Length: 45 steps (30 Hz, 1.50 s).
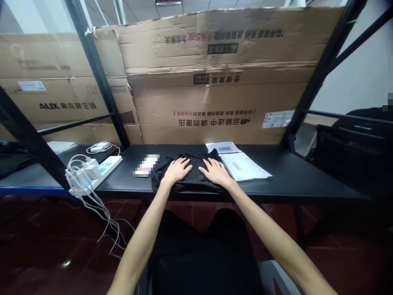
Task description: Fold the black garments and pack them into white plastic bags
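A black cloth [195, 180], perhaps a garment, lies bunched on the black table at its front edge. My left hand [177, 170] rests palm down on the left half of it, fingers stretched out. On the right half lies my right hand [216, 171], also flat with its fingers apart. Neither hand grips the fabric. The cloth's exact kind cannot be made out. White papers or plastic sleeves [245, 166] lie just to the right of the cloth. To its left is a small blurred white and pink item [146, 166].
A white power strip [107, 166] with several plugged-in chargers sits at the table's left end, its cables [106, 217] hanging over the edge. A cardboard panel [215, 98] stands behind the table [301, 176], between black metal posts [95, 69]. A coiled white cable [100, 147] lies further left.
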### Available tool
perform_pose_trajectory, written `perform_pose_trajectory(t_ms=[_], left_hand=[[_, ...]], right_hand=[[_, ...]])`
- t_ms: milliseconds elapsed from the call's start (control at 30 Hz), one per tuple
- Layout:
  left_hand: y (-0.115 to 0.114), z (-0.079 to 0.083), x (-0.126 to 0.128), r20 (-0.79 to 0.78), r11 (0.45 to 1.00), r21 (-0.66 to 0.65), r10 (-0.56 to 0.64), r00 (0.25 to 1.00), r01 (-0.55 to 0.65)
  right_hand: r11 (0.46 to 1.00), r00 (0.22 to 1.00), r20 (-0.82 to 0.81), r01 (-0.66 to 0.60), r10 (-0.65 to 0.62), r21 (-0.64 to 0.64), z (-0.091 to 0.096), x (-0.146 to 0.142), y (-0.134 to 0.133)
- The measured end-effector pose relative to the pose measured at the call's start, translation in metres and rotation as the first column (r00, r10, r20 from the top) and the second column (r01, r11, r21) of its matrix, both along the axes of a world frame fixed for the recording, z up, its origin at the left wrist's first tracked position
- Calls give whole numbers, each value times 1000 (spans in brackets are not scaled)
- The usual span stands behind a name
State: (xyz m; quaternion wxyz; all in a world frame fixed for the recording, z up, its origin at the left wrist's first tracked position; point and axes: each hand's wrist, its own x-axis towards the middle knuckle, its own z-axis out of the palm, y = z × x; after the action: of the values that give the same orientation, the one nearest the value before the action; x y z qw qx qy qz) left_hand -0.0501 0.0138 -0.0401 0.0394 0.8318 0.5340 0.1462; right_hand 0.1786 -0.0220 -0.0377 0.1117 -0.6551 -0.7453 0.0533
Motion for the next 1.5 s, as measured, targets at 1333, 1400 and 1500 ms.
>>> perform_pose_trajectory(t_ms=[1333, 1400, 1500], left_hand=[[-11, 6, -4, 319, 979, 205, -79, 944, 13], [-15, 12, -5, 400, 950, 310, -103, 911, -29], [-19, 17, -6, 458, 886, 452, -128, 880, -106]], right_hand=[[871, 934, 346, -97, -87, 482, 84, 72, 112], [834, 940, 339, -148, -49, 531, 88, 57, 97], [807, 936, 351, -226, 25, 546, 87, 32, 68]])
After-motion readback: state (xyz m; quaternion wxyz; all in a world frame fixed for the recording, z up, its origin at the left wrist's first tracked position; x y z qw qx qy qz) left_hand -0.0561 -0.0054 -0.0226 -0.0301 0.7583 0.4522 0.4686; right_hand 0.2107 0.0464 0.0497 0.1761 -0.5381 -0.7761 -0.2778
